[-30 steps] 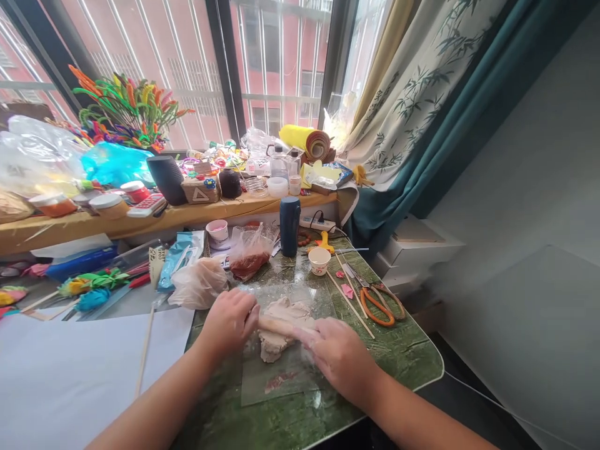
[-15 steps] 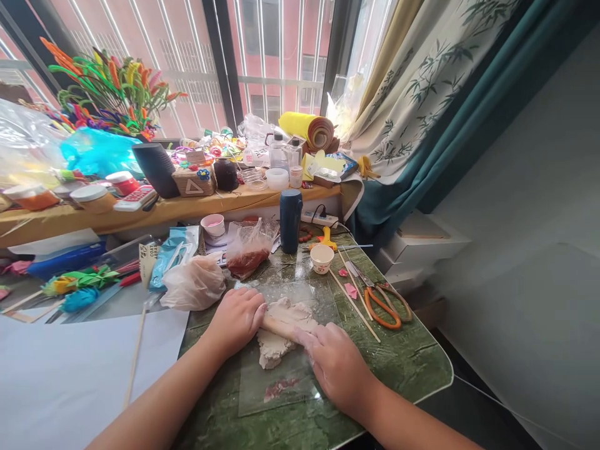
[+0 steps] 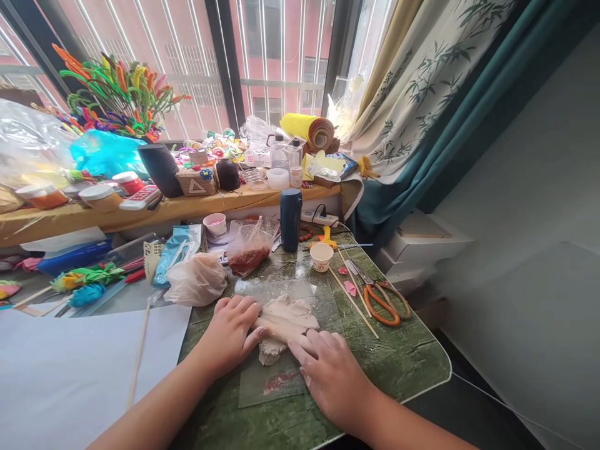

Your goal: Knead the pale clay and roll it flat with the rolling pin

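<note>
A pale slab of dough or clay [image 3: 291,311] with ragged edges lies on a clear sheet [image 3: 253,390] on the green table. Across it rests a short rolling pin [image 3: 276,332], almost the same colour as the slab. My left hand [image 3: 233,330] is closed over the pin's left end, its thumb stretched along the near side. Around the right end are the fingers of my right hand [image 3: 330,375], with whitish residue on them. Dark red smears [image 3: 280,381] show on the sheet nearer to me.
Right of the sheet lie thin wooden sticks [image 3: 354,303], orange-handled scissors [image 3: 382,305] and a paper cup [image 3: 321,257]. Behind stand a dark blue bottle [image 3: 291,220] and a bag of reddish-brown material [image 3: 250,250]. A crumpled plastic bag [image 3: 197,279] and white paper [image 3: 84,369] are at left.
The rolling pin has moved slightly toward me over the slab, both hands going with it. My left thumb now stretches out along the pin. The view has shifted a little.
</note>
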A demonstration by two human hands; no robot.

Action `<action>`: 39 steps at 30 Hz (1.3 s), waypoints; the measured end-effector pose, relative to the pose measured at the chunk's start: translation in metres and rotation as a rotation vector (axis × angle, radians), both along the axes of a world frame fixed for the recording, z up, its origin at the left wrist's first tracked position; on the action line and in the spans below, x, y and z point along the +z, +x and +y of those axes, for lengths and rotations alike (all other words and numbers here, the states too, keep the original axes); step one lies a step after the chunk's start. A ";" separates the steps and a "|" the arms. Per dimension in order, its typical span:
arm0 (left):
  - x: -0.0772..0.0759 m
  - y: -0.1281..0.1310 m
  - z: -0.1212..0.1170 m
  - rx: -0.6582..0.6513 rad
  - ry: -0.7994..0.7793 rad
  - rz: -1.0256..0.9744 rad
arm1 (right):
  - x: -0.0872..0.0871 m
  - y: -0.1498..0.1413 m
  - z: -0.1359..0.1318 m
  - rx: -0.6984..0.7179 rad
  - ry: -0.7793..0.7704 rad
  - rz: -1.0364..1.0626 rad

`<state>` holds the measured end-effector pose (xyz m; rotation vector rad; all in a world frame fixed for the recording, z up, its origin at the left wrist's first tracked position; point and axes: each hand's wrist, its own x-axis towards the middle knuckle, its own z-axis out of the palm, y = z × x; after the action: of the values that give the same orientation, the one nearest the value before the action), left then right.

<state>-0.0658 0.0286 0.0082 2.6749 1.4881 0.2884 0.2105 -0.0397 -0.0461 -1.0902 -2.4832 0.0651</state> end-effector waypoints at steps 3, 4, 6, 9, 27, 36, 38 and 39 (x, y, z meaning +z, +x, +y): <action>-0.006 -0.004 -0.013 0.016 0.022 -0.029 | -0.003 -0.003 -0.008 -0.016 0.053 0.010; -0.008 -0.004 -0.015 0.021 0.032 -0.036 | -0.004 -0.004 -0.008 -0.021 0.052 0.011; -0.008 -0.004 -0.017 0.037 0.039 -0.028 | -0.002 -0.005 -0.007 -0.030 0.008 0.019; -0.001 -0.002 -0.013 0.046 0.031 0.024 | 0.009 -0.003 0.001 -0.029 -0.105 0.042; -0.011 -0.006 -0.030 0.043 -0.010 -0.018 | 0.008 -0.002 -0.015 -0.001 -0.088 0.042; -0.015 -0.007 -0.039 0.093 -0.047 -0.071 | 0.002 -0.003 -0.021 0.021 -0.085 0.073; -0.013 -0.007 -0.040 0.101 -0.062 -0.069 | 0.005 -0.004 -0.020 0.022 -0.117 0.072; -0.011 -0.007 -0.040 0.105 -0.070 -0.063 | 0.008 -0.004 -0.018 0.021 -0.142 0.068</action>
<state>-0.0724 -0.0110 -0.0025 2.5151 1.5922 0.3171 0.2063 -0.0577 -0.0385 -1.0986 -2.4601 0.2835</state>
